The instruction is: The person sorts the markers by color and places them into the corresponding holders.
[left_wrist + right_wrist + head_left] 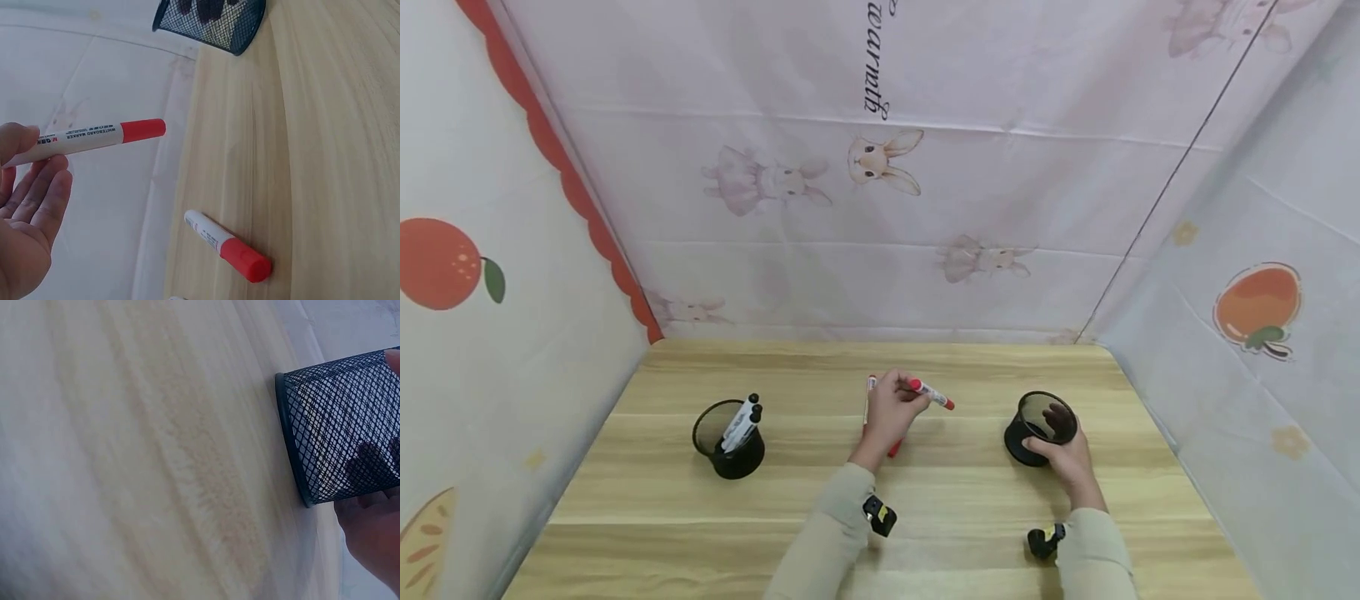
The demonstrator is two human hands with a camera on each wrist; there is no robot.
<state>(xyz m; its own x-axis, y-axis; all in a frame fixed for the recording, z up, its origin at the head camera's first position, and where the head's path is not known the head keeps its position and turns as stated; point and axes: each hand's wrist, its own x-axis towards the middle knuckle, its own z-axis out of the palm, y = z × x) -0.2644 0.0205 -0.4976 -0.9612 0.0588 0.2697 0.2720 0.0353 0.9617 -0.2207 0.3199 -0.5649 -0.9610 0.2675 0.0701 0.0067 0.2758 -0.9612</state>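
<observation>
My left hand (891,410) pinches a red-capped whiteboard marker (932,393) by one end, raised over the middle of the table. Its red cap points away from the fingers in the left wrist view, where the white barrel (78,140) carries printed lettering. Below that hand another red marker (228,247) lies on the wood, and a further one (871,385) shows partly behind the hand. On the right, my right hand (1070,460) grips a black mesh pen holder (340,425), fingers behind its far side and thumb at the front. I see no pens inside that holder.
A second black mesh pen holder (739,465) stands at the left of the table with black-capped white markers (741,429) leaning in it. Printed fabric walls (820,275) enclose the back and both sides of the wooden table (655,500).
</observation>
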